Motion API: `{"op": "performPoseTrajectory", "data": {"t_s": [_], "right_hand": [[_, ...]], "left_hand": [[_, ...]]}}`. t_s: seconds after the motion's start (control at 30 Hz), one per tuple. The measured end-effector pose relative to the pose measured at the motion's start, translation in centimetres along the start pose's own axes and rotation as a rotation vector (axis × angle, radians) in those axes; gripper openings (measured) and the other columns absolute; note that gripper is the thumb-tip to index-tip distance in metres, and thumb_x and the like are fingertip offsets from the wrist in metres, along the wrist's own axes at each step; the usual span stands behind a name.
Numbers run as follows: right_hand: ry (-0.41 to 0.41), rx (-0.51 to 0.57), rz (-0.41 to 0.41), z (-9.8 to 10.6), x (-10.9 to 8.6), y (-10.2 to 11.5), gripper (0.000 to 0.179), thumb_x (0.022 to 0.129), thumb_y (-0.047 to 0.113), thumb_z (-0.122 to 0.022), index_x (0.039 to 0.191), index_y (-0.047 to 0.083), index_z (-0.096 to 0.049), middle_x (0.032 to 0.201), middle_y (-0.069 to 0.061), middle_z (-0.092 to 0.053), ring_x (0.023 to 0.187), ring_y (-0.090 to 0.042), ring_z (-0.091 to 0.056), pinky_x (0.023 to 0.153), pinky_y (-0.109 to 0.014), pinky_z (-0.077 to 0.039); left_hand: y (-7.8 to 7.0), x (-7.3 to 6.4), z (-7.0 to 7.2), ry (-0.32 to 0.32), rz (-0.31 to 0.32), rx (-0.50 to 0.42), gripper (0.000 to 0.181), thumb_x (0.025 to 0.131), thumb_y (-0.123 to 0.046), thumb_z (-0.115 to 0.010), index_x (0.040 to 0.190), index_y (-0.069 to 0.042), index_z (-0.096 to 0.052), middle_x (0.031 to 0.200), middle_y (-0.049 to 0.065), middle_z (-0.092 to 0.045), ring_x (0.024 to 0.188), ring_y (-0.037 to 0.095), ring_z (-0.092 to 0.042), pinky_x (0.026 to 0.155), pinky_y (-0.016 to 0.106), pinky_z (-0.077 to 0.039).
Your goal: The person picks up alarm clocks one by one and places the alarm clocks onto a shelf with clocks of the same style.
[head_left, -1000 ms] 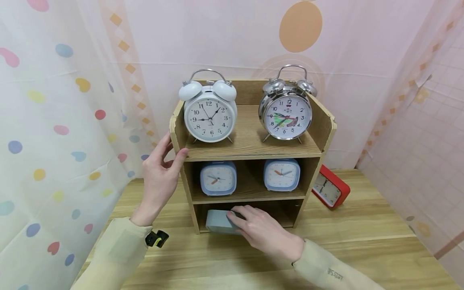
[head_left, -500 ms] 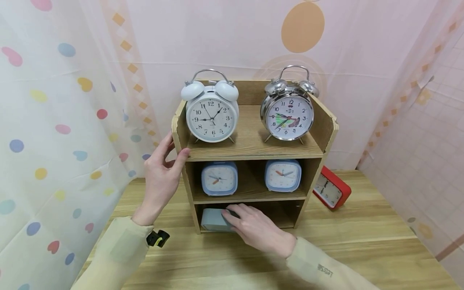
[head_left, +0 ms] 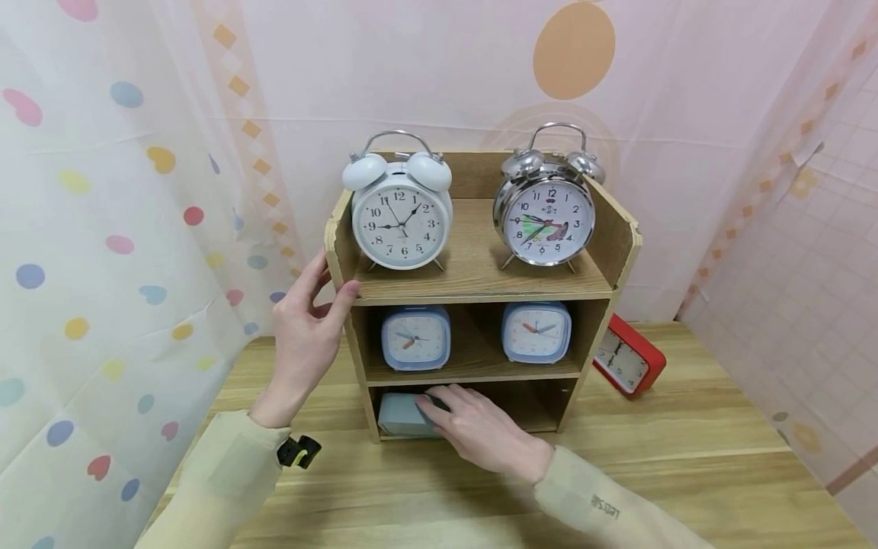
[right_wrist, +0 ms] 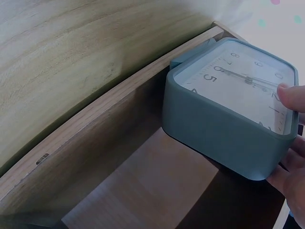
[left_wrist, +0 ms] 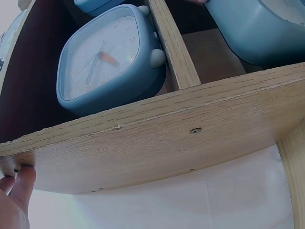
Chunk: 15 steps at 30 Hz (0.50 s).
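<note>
My right hand point(head_left: 476, 427) grips a grey-green square alarm clock point(right_wrist: 224, 129) in the bottom compartment of a small wooden shelf point(head_left: 480, 286). In the right wrist view the thumb lies on the clock's face and the fingers are behind it. The head view shows mostly the clock's top, at the compartment's left side. My left hand point(head_left: 305, 335) holds the shelf's left side panel near the top board, thumb on the front edge, other fingers partly hidden behind the panel. Just right of that hand, a white twin-bell alarm clock point(head_left: 402, 225) stands on the top board.
A silver twin-bell alarm clock point(head_left: 545, 221) stands on the top board's right. Two blue alarm clocks, left point(head_left: 415, 339) and right point(head_left: 536, 332), sit in the middle compartment. A red clock point(head_left: 631, 356) leans beside the shelf on the wooden table point(head_left: 700, 427). Patterned curtains point(head_left: 171, 191) surround it.
My right hand has moved the grey-green clock left and deeper into the bottom compartment. The left hand keeps its hold on the shelf's side.
</note>
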State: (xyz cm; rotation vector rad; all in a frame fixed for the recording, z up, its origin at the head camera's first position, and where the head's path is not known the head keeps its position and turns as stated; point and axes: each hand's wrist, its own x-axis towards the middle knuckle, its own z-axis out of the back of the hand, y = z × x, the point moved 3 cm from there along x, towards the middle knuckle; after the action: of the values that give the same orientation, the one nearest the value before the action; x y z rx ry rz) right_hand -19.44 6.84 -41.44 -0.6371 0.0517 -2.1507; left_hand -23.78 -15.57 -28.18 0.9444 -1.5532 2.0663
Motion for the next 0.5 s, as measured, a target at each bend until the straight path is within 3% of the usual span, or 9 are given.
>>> {"op": "performPoseTrajectory", "data": {"t_s": [0.5], "right_hand": [[-0.046,-0.022,0.003,-0.84,0.29,-0.03,0.045,0.096,0.026,-0.078,0.139,0.015,-0.066,0.130,-0.003,-0.069,0.115,-0.018,-0.070,0.092,-0.028,-0.063]], "left_hand": [[-0.01,0.00,-0.03,-0.003,-0.011,0.007,0.053,0.100,-0.005,-0.070,0.151,-0.012,-0.058,0.140,0.018,-0.069,0.124,-0.012,-0.061,0.082,0.007,-0.059]]}}
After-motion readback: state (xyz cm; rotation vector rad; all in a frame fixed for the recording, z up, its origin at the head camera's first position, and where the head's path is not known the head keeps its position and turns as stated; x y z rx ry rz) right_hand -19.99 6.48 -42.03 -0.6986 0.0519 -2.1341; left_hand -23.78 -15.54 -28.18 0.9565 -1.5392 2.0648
